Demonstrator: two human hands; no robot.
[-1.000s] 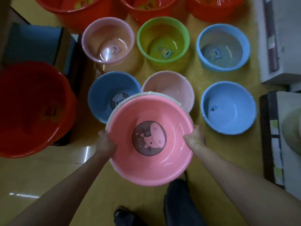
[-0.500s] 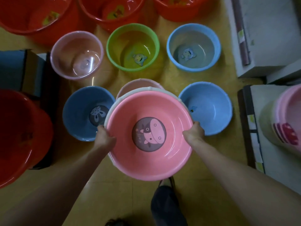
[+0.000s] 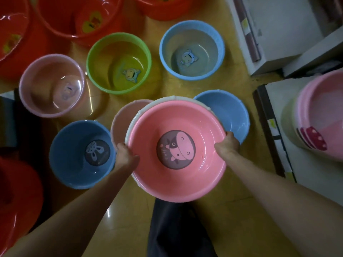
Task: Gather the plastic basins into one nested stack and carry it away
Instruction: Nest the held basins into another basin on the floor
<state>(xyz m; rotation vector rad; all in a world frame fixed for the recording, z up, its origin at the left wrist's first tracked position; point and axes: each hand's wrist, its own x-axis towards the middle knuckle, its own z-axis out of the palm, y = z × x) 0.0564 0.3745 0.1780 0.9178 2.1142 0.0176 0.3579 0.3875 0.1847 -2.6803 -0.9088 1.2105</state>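
Note:
I hold a nested stack of basins (image 3: 196,180) above the floor; its top basin is pink with a cow picture, and a pale rim shows beneath it. My left hand (image 3: 124,154) grips the stack's left rim and my right hand (image 3: 228,144) grips the right rim. On the floor stand a blue basin (image 3: 74,164) at the left, a pale pink basin (image 3: 123,123) partly hidden behind the stack, and a blue basin (image 3: 230,112) at the right. Farther back are a clear pink basin (image 3: 52,86), a green one (image 3: 118,62) and a light blue one (image 3: 192,49).
Large red tubs (image 3: 78,17) line the far edge and one red tub (image 3: 16,197) sits at the left. A white cabinet (image 3: 274,34) and a low platform (image 3: 289,138) with a pink patterned basin (image 3: 321,115) stand on the right. My dark trouser leg (image 3: 176,229) is below the stack.
The view has shifted to the right and the held stack has moved right with it, now covering part of the right blue basin. Both hands keep their grip.

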